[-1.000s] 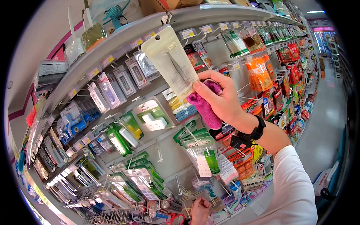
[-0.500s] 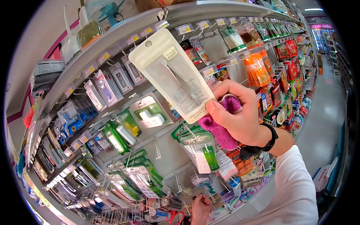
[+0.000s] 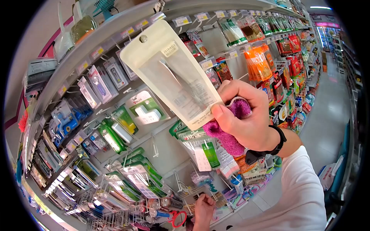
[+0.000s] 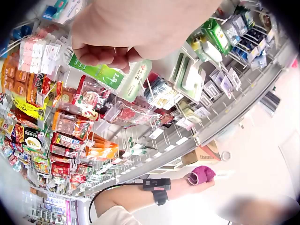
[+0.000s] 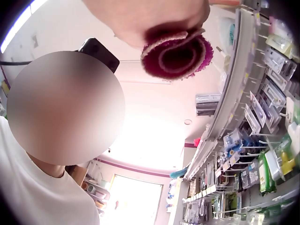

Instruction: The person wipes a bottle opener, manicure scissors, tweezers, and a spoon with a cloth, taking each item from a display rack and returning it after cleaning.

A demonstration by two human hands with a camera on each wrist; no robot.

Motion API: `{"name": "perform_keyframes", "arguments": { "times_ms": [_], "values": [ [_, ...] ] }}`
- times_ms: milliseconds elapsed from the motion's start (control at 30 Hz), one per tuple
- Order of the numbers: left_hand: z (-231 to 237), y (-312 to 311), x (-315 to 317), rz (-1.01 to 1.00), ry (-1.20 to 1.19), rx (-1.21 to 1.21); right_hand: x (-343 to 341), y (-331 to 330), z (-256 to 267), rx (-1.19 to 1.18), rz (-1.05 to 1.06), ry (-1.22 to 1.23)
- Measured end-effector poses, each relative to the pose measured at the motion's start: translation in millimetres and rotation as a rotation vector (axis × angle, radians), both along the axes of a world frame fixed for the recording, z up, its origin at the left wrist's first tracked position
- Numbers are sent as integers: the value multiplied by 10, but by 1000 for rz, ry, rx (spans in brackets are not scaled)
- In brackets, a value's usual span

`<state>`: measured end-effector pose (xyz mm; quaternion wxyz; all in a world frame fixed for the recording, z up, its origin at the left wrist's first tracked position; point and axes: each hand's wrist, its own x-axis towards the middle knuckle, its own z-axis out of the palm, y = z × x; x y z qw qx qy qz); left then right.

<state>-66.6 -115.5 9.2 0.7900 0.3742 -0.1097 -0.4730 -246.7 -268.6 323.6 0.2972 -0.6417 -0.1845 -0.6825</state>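
In the head view my right hand [image 3: 246,115] pinches the lower corner of a flat, pale packet [image 3: 171,73] between thumb and fingers. A slim pair of tweezers [image 3: 175,77] shows through its clear window. The same hand grips a rolled purple cloth [image 3: 225,136] in the palm; the right wrist view shows the end of this cloth [image 5: 176,56] as a spiral. Low in the head view, my left hand [image 3: 204,210] hangs with loosely curled fingers and nothing visible in them. The left wrist view has that hand [image 4: 140,28] overlapping a green-and-white hanging pack [image 4: 105,75].
Behind the packet runs a pegboard rack with blister-packed goods, among them a white socket adapter [image 3: 148,114] and several nail-tool packs [image 3: 101,85]. Orange snack bags [image 3: 257,63] hang farther right. A metal shelf edge [image 3: 115,40] with price tags passes above; an aisle [image 3: 333,100] lies to the right.
My right hand has brought the packet and cloth closer to the head camera and lower, and the packet looks larger. The view has shifted slightly. My left hand stays low.
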Motion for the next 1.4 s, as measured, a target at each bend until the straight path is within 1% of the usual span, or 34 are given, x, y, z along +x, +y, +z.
{"name": "perform_keyframes", "arguments": {
  "times_ms": [33,100,133,167,233,300,333,367,400,433,467,500,533,567,600,633,667,733,767,833,867,900,933,967,1000,1033,1100,1133,1167,1233,1300,1367,1400],
  "values": [
    [36,-44,52,-8,-18,-33,12,-4,25,0,0,-1],
    [-30,13,12,-13,6,-24,28,-2,-41,-15,-13,-25],
    [49,-46,46,-25,-10,-43,-8,-4,-46,-14,-30,24],
    [27,25,-12,-27,5,-31,-15,41,-107,16,-20,55],
    [62,-64,86,-21,-12,-34,-29,104,-105,58,31,109],
    [-32,47,89,30,-309,-51,39,224,-276,153,62,201],
    [374,-51,113,67,-497,-139,68,120,-271,-141,-274,50],
    [589,121,-140,131,-605,-152,110,94,-447,-400,-551,-14],
    [916,108,-274,200,-637,-225,227,144,-639,-441,-736,-60],
    [1187,81,-280,90,-658,-279,218,148,-646,-459,-739,-39],
    [1401,24,-392,219,-798,-471,314,271,-902,-509,-726,33],
    [1480,29,-373,216,-786,-488,421,341,-1118,-572,-752,57],
    [1670,142,-398,181,-794,-317,434,469,-1309,-538,-662,130],
    [1703,89,-456,264,-715,-343,492,402,-1314,-631,-728,74],
    [1694,108,-381,230,-710,-314,514,415,-1366,-709,-753,38],
    [1589,152,-289,205,-686,-261,499,461,-1501,-685,-690,81],
    [1592,105,-225,205,-687,-260,446,429,-1461,-684,-674,120],
    [1469,143,-229,91,-541,-403,300,379,-1462,-687,-610,217],
    [1485,141,-181,91,-542,-403,281,354,-1482,-686,-610,216],
    [1412,175,-222,108,-536,-262,166,351,-1563,-431,-307,527],
    [1398,154,-232,180,-519,-234,189,340,-1577,-440,-283,512],
    [1379,181,-232,182,-500,-228,136,362,-1603,-440,-276,532],
    [1309,254,-236,89,-459,-210,28,420,-1693,2,-52,707],
    [1336,286,-188,-5,-462,-217,1,435,-1721,435,162,808],
    [1327,299,-204,-6,-432,-188,29,359,-1771,401,190,801],
    [1211,352,-255,-26,-369,-139,28,350,-1876,480,302,926],
    [1221,367,-190,-89,-560,18,5,389,-1918,532,373,985],
    [1187,353,-396,52,-554,120,-67,415,-1990,545,405,1051],
    [1241,350,-356,52,-554,121,-47,448,-1977,527,441,1079],
    [1208,393,-318,-216,-653,88,-81,545,-2053,572,449,1061],
    [1183,379,-349,-209,-646,85,-69,564,-2103,554,479,959],
    [1103,340,-415,-132,-559,73,-95,594,-2128,575,488,982],
    [1113,342,-430,-140,-551,83,-96,603,-2151,547,518,983]
  ]
}}
